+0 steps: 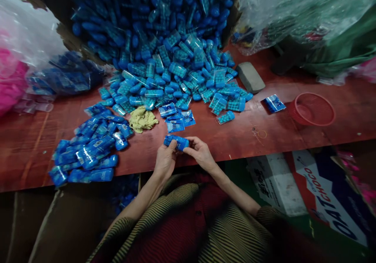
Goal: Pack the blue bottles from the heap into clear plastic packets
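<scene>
Between my two hands, just above the table's front edge, is a small blue container with a printed blue wrapper around it. My left hand grips its left end, thumb on top. The fingers of my right hand pinch its right end. Just beyond lie several flat printed blue wrappers. Farther back spreads a large heap of clear-and-blue containers filled with small blue balls, and one such container lies apart on the right. To the left is a pile of wrapped blue containers.
A crumpled yellow cloth lies beside the wrapped pile. On the right are a grey block, a stack of blue wrappers and a red plastic basket. Plastic bags stand behind. Printed cartons lie below the red table.
</scene>
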Tool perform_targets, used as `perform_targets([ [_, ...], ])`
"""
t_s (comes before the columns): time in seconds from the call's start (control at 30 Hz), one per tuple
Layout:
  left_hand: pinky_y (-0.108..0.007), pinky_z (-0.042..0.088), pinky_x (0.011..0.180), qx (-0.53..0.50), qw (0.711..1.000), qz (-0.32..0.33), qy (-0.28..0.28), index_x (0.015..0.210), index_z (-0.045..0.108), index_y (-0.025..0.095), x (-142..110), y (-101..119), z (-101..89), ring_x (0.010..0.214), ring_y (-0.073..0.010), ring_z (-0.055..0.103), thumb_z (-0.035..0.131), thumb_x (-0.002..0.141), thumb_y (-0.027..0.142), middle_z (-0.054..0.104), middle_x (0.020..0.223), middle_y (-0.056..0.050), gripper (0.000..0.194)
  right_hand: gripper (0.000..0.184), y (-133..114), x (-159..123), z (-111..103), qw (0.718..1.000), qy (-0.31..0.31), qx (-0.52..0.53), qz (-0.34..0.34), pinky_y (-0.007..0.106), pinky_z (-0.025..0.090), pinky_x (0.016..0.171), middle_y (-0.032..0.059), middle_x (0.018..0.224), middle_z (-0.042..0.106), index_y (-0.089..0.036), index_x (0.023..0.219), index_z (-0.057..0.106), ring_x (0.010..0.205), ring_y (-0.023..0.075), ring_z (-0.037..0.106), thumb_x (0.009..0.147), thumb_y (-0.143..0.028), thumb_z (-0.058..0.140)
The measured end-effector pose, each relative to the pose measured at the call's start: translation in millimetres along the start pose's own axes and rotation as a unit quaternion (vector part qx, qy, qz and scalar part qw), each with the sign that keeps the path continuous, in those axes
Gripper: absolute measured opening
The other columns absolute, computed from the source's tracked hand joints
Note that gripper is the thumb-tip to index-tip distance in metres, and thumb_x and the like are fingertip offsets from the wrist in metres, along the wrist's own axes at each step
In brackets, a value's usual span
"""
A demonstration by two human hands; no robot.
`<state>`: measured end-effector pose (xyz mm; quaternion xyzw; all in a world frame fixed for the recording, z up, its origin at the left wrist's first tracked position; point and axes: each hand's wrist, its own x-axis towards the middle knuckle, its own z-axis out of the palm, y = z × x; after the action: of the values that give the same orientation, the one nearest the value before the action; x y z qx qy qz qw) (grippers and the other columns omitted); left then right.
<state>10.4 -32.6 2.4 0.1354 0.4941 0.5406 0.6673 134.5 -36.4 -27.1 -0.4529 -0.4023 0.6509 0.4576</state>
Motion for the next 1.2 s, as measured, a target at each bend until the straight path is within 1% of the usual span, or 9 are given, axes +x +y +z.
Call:
perform_targets([
  [0.13, -0.021, 0.048, 0.059, 0.004, 0.999, -0.017, -0.046, 0.076, 0.065, 0.013, -0.7, 1.0, -0.7, 0.062, -0.0103, 0.060, 0.082, 0.054, 0.029, 0.068, 0.072, -0.002, 0.032, 0.030, -2.9, -0.4, -0.3, 1.000, 0.011, 0.011, 0.004, 0.029, 0.050, 0.077, -0.0016, 0.084, 0.062, -0.021, 0.096, 0.058, 0.076, 0.0125, 0.058, 0.070, -0.029, 0.069],
  [0.4, -0.021, 0.045, 0.046, 0.036, 0.999, -0.002, 0.013, 0.070, 0.063, 0.012, -3.1, -0.7, 1.3, 0.048, -0.0099, 0.056, 0.082, 0.051, 0.031, 0.066, 0.061, -0.001, 0.033, 0.036, -4.3, -3.6, 6.5, 0.999, -0.001, 0.032, 0.019, 0.028, 0.052, 0.072, -0.0009, 0.090, 0.063, -0.022, 0.105, 0.055, 0.075, 0.0120, 0.060, 0.071, -0.029, 0.067],
  [0.57, -0.023, 0.045, 0.046, 0.054, 0.998, -0.008, 0.014, 0.071, 0.062, 0.011, -2.9, -4.7, -0.8, 0.045, -0.0106, 0.056, 0.080, 0.055, 0.033, 0.064, 0.057, -0.001, 0.032, 0.031, 0.1, -2.6, 6.4, 0.999, 0.003, 0.010, 0.041, 0.027, 0.052, 0.064, -0.0013, 0.079, 0.061, -0.019, 0.098, 0.057, 0.066, 0.0121, 0.058, 0.071, -0.034, 0.066],
  [0.67, -0.023, 0.048, 0.052, 0.046, 0.999, -0.011, 0.003, 0.077, 0.063, 0.012, -4.9, -1.8, -2.3, 0.052, -0.0109, 0.059, 0.079, 0.058, 0.034, 0.067, 0.065, -0.002, 0.033, 0.022, -0.3, -4.7, 4.4, 0.994, 0.018, -0.106, -0.032, 0.032, 0.051, 0.074, 0.0016, 0.084, 0.061, -0.019, 0.095, 0.058, 0.077, 0.0152, 0.059, 0.076, -0.030, 0.063],
  [0.8, -0.028, 0.052, 0.068, 0.003, 0.999, -0.015, -0.046, 0.082, 0.062, 0.013, -10.1, 6.4, -3.2, 0.068, -0.0135, 0.064, 0.075, 0.065, 0.037, 0.069, 0.078, -0.004, 0.032, 0.025, 0.6, -8.0, 0.7, 0.922, 0.048, -0.319, -0.214, 0.035, 0.047, 0.083, 0.0073, 0.097, 0.056, -0.021, 0.103, 0.062, 0.093, 0.0197, 0.055, 0.081, -0.016, 0.052],
  [0.9, -0.029, 0.052, 0.073, -0.028, 0.998, -0.023, -0.047, 0.081, 0.062, 0.014, -9.9, 10.1, -5.0, 0.069, -0.0123, 0.063, 0.077, 0.064, 0.030, 0.069, 0.076, -0.002, 0.028, 0.033, 2.6, -8.5, -1.7, 0.891, 0.030, -0.371, -0.259, 0.036, 0.047, 0.084, 0.0083, 0.098, 0.053, -0.023, 0.105, 0.064, 0.095, 0.0207, 0.054, 0.081, -0.010, 0.045],
  [1.0, -0.029, 0.052, 0.073, -0.045, 0.998, -0.043, -0.028, 0.079, 0.063, 0.014, -5.4, 10.5, -8.1, 0.069, -0.0122, 0.063, 0.079, 0.060, 0.024, 0.069, 0.076, -0.001, 0.027, 0.030, 1.2, -7.2, -3.5, 0.928, 0.043, -0.297, -0.220, 0.034, 0.047, 0.085, 0.0073, 0.102, 0.053, -0.024, 0.106, 0.062, 0.095, 0.0184, 0.054, 0.083, -0.013, 0.045],
  [1.1, -0.027, 0.052, 0.073, -0.050, 0.997, -0.046, -0.027, 0.076, 0.063, 0.014, -1.3, 8.8, -9.9, 0.069, -0.0121, 0.062, 0.079, 0.061, 0.024, 0.068, 0.075, -0.001, 0.024, 0.027, -2.6, -4.3, -4.2, 0.982, 0.057, -0.146, -0.108, 0.029, 0.050, 0.076, 0.0048, 0.099, 0.056, -0.023, 0.110, 0.056, 0.083, 0.0140, 0.057, 0.084, -0.024, 0.050],
  [1.2, -0.026, 0.050, 0.071, -0.039, 0.997, -0.041, -0.045, 0.075, 0.063, 0.014, -0.9, 6.2, -8.8, 0.068, -0.0114, 0.061, 0.078, 0.061, 0.025, 0.068, 0.073, -0.001, 0.023, 0.034, -6.3, -0.7, -1.9, 0.999, 0.013, -0.038, -0.030, 0.025, 0.050, 0.067, 0.0018, 0.092, 0.056, -0.022, 0.112, 0.053, 0.076, 0.0116, 0.056, 0.079, -0.030, 0.058],
])
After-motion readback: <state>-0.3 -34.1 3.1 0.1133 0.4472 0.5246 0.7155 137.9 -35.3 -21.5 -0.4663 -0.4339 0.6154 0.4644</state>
